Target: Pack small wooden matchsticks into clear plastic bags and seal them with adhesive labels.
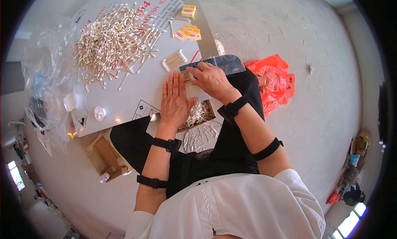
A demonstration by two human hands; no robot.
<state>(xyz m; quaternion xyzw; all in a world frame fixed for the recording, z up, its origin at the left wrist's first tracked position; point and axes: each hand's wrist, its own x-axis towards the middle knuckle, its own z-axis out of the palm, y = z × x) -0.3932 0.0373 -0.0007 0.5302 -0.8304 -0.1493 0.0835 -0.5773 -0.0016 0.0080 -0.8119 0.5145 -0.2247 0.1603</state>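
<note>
The left hand (175, 102) lies flat, seemingly empty, and the right hand (211, 81) curls, its hold unclear, beside the near swab row (187, 77), which uneven pressure could skew.

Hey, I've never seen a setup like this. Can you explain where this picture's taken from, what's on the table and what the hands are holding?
There's no robot here, just a person's bare hands. A wide fisheye camera on the person's head looks down, so straight edges bend near the rim.

On the pale grey, printed table lie a big loose heap of white-tipped cotton swabs, a neat row of swabs and some flat yellow cards.

The left hand lies flat, fingers straight. The right hand bends its fingers over a small bunch of swabs between the two hands; how firmly it grips is hidden.
</note>
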